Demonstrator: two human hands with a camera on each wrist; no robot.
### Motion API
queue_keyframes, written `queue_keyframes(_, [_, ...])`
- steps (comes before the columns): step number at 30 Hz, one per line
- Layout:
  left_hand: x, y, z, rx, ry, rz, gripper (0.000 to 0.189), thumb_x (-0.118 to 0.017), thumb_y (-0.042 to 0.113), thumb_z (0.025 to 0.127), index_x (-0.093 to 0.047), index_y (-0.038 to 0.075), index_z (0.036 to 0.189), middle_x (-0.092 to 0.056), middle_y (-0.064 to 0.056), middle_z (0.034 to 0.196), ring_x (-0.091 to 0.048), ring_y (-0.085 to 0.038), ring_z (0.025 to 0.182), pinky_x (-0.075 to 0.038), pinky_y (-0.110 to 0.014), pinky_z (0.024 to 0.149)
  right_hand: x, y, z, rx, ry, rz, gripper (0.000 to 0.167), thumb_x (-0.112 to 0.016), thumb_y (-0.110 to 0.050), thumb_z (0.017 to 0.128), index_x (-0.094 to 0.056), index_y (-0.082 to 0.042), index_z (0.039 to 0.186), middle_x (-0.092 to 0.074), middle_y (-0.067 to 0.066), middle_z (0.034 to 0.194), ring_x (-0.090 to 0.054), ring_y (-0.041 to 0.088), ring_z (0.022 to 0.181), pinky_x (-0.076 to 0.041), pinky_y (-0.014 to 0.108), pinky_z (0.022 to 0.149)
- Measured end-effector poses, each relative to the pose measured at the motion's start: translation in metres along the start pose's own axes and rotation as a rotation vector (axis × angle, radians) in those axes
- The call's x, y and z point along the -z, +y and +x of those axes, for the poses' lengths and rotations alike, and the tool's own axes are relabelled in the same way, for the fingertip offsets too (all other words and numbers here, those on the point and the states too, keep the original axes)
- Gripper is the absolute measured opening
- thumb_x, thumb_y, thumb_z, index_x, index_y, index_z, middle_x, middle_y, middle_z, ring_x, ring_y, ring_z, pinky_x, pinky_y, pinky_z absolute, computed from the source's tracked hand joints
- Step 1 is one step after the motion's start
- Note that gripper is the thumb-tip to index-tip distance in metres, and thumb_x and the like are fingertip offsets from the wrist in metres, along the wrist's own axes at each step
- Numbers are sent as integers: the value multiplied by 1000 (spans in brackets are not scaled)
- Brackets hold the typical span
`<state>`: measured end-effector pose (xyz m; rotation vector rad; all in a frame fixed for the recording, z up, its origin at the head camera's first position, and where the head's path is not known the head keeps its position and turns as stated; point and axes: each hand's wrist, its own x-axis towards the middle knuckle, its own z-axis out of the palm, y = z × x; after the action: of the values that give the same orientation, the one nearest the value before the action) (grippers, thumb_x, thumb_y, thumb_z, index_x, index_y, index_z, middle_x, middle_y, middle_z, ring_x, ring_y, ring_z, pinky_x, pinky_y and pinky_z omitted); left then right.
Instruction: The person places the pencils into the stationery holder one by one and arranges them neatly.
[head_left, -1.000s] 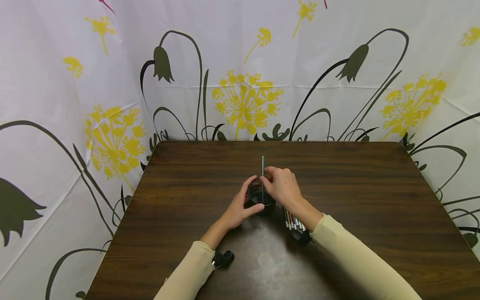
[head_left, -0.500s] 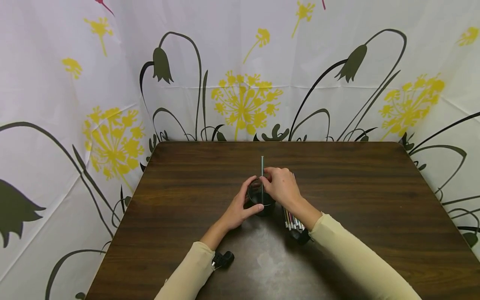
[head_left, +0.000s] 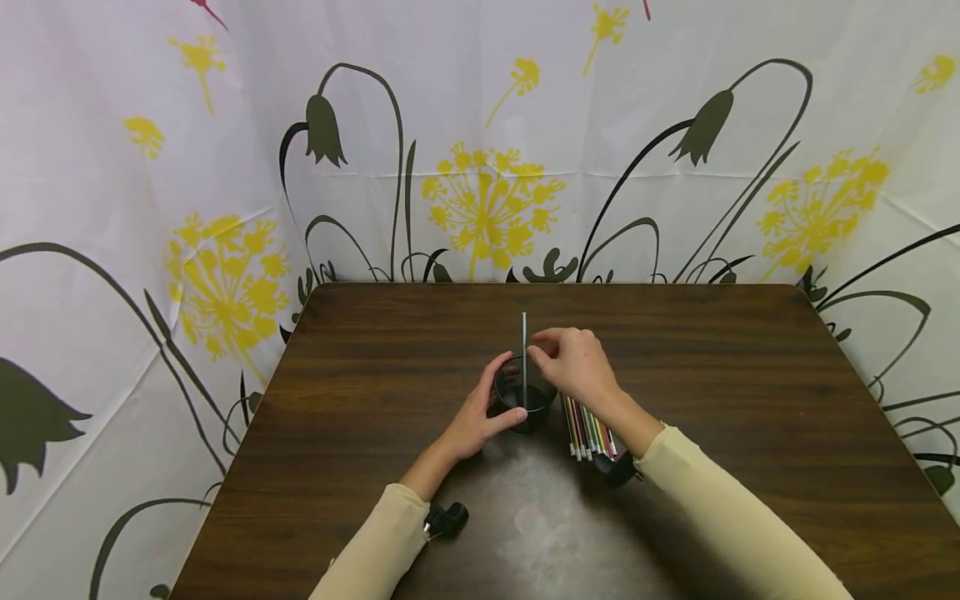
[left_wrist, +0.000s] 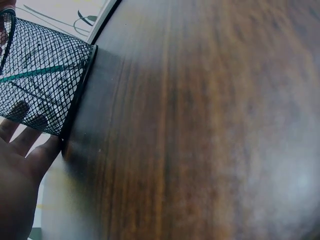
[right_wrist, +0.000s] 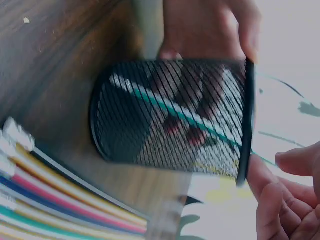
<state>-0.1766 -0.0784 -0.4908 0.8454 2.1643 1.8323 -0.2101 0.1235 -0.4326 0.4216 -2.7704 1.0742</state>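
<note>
A black mesh pencil cup (head_left: pixel 537 417) stands upright near the middle of the table. My left hand (head_left: pixel 474 418) holds it, thumb at the near side and fingers around the far side. One teal pencil (head_left: pixel 524 333) stands in the cup and sticks up above the rim. In the right wrist view, this pencil (right_wrist: pixel 172 107) slants inside the mesh, its white end near the base. Just right of the pencil is my right hand (head_left: pixel 579 363), thumb and fingers parted and holding nothing. The left wrist view shows left fingers against the mesh cup (left_wrist: pixel 45 75).
Several colored pencils (head_left: pixel 588 433) lie side by side just right of the cup, partly beneath my right wrist. The brown wooden table (head_left: pixel 360 375) reaches back to a white curtain (head_left: pixel 480 100) printed with flowers. Black wrist cameras (head_left: pixel 450 518) sit on both wrists.
My right hand has let go of the teal pencil and moved slightly right. More of the lying pencils shows. The left hand and cup stay in place.
</note>
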Motion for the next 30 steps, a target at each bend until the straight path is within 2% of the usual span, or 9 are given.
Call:
queue_keyframes(6, [0, -1, 1, -18, 1, -4, 79, -66, 8, 92, -18, 8, 155, -36, -29, 146, -35, -48, 133, -31, -66, 103, 15, 29, 2, -121, 19, 139, 19, -66, -22, 94, -73, -6, 102, -70, 6, 73, -68, 24, 58, -49, 31, 49])
queue_keyframes(8, [-1, 0, 1, -16, 1, -3, 79, -65, 6, 91, -18, 8, 155, -35, -29, 147, -35, -47, 134, -31, -66, 103, 16, 45, 2, -174, 25, 134, 18, -65, -22, 94, -73, -7, 100, -70, 8, 74, -69, 25, 59, -49, 30, 50])
queue_keyframes(11, [-1, 0, 0, -16, 3, -3, 80, -65, 5, 91, -18, 7, 155, -35, -29, 147, -35, -46, 134, -31, -66, 103, 17, 68, -3, -252, 16, 77, 18, -65, -23, 94, -74, -7, 98, -70, 5, 74, -66, 20, 58, -49, 30, 54])
queue_keyframes(12, [-1, 0, 0, -18, 3, -4, 80, -65, 4, 91, -17, 5, 154, -35, -29, 147, -35, -46, 134, -31, -66, 103, 18, 75, -5, -279, 1, 65, 18, -66, -23, 93, -74, -7, 97, -70, 4, 74, -65, 17, 58, -48, 30, 54])
queue_keyframes(15, [-1, -15, 1, -27, 11, 14, 81, -66, 11, 92, -16, 8, 155, -36, -23, 148, -36, -40, 135, -33, -64, 103, 19, 93, -12, -340, -70, 48, 18, -68, -23, 92, -73, -6, 96, -68, 2, 74, -62, 13, 57, -48, 31, 53])
queue_keyframes(19, [-1, -37, 2, -23, 27, 43, 83, -69, 25, 92, -17, 17, 156, -39, -11, 149, -39, -29, 135, -35, -59, 104, 20, 109, -17, -397, -196, 85, 20, -71, -24, 90, -72, -5, 94, -68, 3, 72, -64, 15, 58, -51, 31, 51])
queue_keyframes(21, [-1, -39, 2, -17, 29, 47, 83, -69, 28, 91, -18, 18, 156, -39, -10, 148, -40, -28, 134, -36, -58, 104, 20, 115, -18, -420, -240, 95, 21, -73, -26, 89, -72, -5, 93, -68, 2, 71, -64, 15, 59, -52, 30, 52])
queue_keyframes(26, [-1, -35, 2, -5, 25, 45, 84, -69, 20, 92, -16, 15, 157, -39, -14, 148, -40, -31, 135, -35, -60, 104, 20, 122, -19, -440, -282, 122, 20, -76, -24, 87, -71, -5, 92, -69, 3, 71, -65, 15, 59, -53, 31, 52])
queue_keyframes(30, [0, -18, 1, -11, 10, 17, 83, -67, 12, 91, -15, 6, 155, -37, -24, 147, -37, -42, 135, -32, -65, 103, 22, 122, -18, -438, -290, 140, 17, -75, -19, 87, -71, -3, 92, -69, 4, 73, -65, 15, 60, -53, 32, 52])
